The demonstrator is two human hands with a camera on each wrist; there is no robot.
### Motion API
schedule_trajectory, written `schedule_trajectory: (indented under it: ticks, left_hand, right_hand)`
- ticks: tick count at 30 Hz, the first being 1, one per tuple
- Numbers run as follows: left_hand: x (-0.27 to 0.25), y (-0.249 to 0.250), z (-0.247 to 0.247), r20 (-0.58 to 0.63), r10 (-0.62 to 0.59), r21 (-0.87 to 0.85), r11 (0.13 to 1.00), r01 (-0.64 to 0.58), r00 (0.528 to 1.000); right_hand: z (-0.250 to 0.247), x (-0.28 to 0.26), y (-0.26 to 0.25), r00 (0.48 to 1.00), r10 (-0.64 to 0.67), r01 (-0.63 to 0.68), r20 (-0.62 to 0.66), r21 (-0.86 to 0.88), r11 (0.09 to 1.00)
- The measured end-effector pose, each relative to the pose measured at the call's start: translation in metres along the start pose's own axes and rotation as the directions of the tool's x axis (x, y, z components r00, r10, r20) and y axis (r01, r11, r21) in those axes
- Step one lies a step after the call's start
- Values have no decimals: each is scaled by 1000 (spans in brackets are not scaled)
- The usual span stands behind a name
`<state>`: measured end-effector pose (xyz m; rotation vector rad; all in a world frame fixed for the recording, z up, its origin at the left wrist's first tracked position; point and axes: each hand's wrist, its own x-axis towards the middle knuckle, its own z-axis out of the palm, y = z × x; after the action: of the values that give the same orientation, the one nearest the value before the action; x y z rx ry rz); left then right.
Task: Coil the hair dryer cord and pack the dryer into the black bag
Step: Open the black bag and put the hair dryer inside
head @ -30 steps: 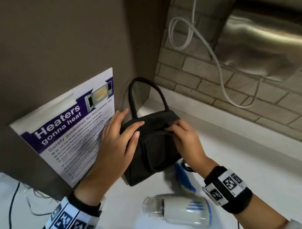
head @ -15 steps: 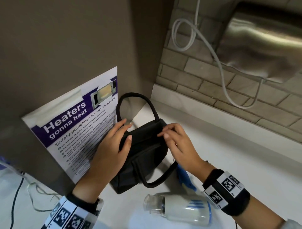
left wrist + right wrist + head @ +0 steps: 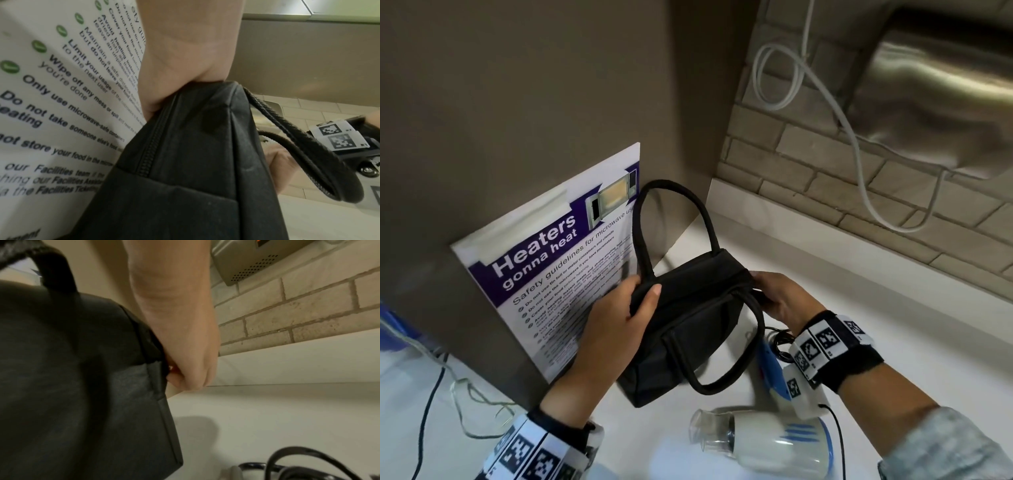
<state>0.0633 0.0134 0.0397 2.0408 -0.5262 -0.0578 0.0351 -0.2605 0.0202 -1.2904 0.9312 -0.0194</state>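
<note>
bag (image 3: 688, 329): soft, light, collapses | your left hand (image 3: 616, 329) grips its left end, right hand (image 3: 780, 301) pinches its right end | dryer (image 3: 770, 442): rigid, take its handle

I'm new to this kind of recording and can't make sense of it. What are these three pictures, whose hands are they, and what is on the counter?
There is no machine here: a person wears three cameras. The wide picture comes from the head, looking down; the other two come from the wrists, on the patterned bands, looking along each hand. The left hand grips one end of the black bag, and the right hand pinches its other end, seemingly at the zip, which looks closed along the top. On the white counter the hair dryer lies on its side nearer the person, with its dark cord bunched beside the bag. A microwave safety poster hangs on the left.
</note>
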Motion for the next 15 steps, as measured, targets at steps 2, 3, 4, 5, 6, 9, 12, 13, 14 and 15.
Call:
schedule_trajectory:
  ticks: [2,3,4,5,6,9,12,13,14,15]
  left_hand:
    - [0,-2,-1,9,36,9,999,-37,999]
    - [1,-3,-1,7,56,22,998,-56,998]
    - [2,-4,-1,4,77,41,996,-77,997]
    - [2,-5,-1,1,97,53,994,-97,995]
    - [2,-5,-1,4,114,58,992,-114,993]
    - [3,-4,-2,27,157,75,985,-158,987]
    - [2,-4,-2,34,208,101,972,-211,977]
    - [2,-3,-2,45,220,105,969,-224,974]
    - [2,-3,-2,57,229,109,966,-234,972]
    - [2,-3,-2,62,239,110,963,-244,969]
  right_hand:
    - [-3,10,5,1000,20,-22,22,80,997]
    - [-4,14,8,999,18,-22,34,122,992]
    - [-6,20,10,999,9,-18,53,173,985]
    - [-9,26,13,998,-9,-6,66,218,976]
    - [-11,31,15,996,-31,9,80,262,965]
    - [-14,32,15,994,-92,70,56,313,947]
    - [-7,8,3,974,-217,225,-67,153,962]
    - [-6,2,0,947,-296,303,-127,41,952]
    - [-4,0,-3,911,-379,372,-162,-71,926]
    - [-2,-1,-5,886,-431,407,-173,-157,900]
